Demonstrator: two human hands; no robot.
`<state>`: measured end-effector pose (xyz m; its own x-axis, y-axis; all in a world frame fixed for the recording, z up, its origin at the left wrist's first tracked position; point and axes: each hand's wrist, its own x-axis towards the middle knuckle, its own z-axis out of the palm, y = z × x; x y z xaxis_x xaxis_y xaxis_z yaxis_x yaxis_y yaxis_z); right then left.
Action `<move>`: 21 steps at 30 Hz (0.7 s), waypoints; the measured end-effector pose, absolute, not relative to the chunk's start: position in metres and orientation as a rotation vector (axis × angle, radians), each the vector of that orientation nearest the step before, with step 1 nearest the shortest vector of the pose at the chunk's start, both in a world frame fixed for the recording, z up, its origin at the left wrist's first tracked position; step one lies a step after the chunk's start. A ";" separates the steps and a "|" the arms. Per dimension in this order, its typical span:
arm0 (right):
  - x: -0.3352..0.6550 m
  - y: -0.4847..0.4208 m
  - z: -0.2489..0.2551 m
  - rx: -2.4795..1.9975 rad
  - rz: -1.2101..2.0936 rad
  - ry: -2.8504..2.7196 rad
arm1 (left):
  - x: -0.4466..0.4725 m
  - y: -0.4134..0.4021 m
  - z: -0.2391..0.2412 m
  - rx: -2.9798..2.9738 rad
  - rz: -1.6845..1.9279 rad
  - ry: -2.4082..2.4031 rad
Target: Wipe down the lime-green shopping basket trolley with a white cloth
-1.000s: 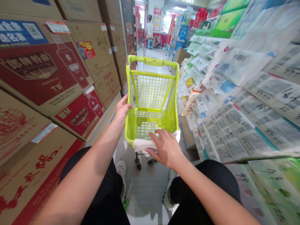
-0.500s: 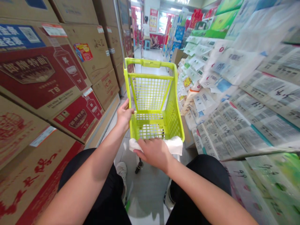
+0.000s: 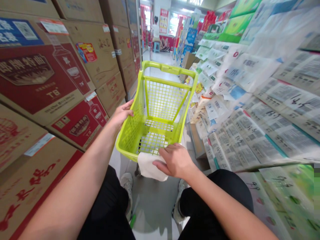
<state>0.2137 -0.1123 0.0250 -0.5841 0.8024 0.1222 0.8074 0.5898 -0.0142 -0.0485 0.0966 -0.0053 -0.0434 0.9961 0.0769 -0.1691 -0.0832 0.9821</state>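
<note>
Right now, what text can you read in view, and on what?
"郎牌特曲": large red-and-brown cardboard carton, left.
"T8": same carton, below that.
"9.9": handwritten, pale plastic-wrapped pack, lower right.
"DAILY": white-lettered overhead sign, top edge.
Can't read: red brush lettering on the lower-left brown cardboard carton; small print on white paper price tags; distant red rectangular poster.
None seen: lime-green plastic basket cart, white cloth.

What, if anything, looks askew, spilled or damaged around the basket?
The yellow-green basket sits askew to the aisle, its near end angled to the person's left. The right hand holds a white cloth at the basket's near edge. No spill or damage shows.
</note>
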 end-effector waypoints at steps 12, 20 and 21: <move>0.248 -0.105 0.038 -1.046 -0.003 -2.717 | -0.047 0.066 0.031 1.754 1.206 1.379; 0.244 -0.108 0.020 -1.117 -0.097 -2.488 | -0.003 -0.058 0.077 2.564 0.308 1.251; 0.243 -0.108 0.019 -1.136 -0.086 -2.464 | 0.007 -0.069 0.074 2.527 0.137 1.145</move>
<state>0.2431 -0.1076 0.0194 -0.5757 0.7127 0.4009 0.7389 0.6634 -0.1183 0.0065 -0.0695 0.0745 0.6667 0.7429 -0.0602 0.7078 -0.6057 0.3636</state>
